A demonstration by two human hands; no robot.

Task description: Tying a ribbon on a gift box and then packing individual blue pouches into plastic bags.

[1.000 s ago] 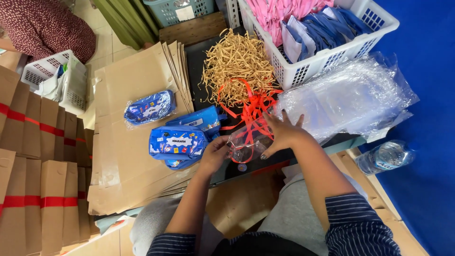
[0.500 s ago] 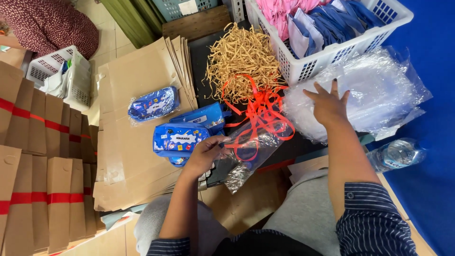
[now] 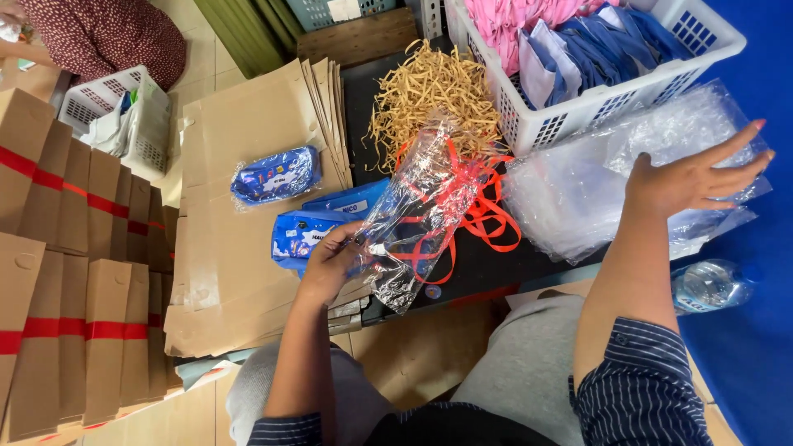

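Cardboard sheets lie at the left, a white basket far right. Right hand hovers open over the clear bag pile. Left hand pinches a crinkly clear bag above red ribbon; a firm edge grip probably steadies it.

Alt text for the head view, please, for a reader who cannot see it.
Seen from above, the left hand holds up a clear cellophane bag over tangled red ribbons, while the right hand hovers open above a pile of clear plastic bags. Flat cardboard sheets, tan shredded paper and a white basket surround them.
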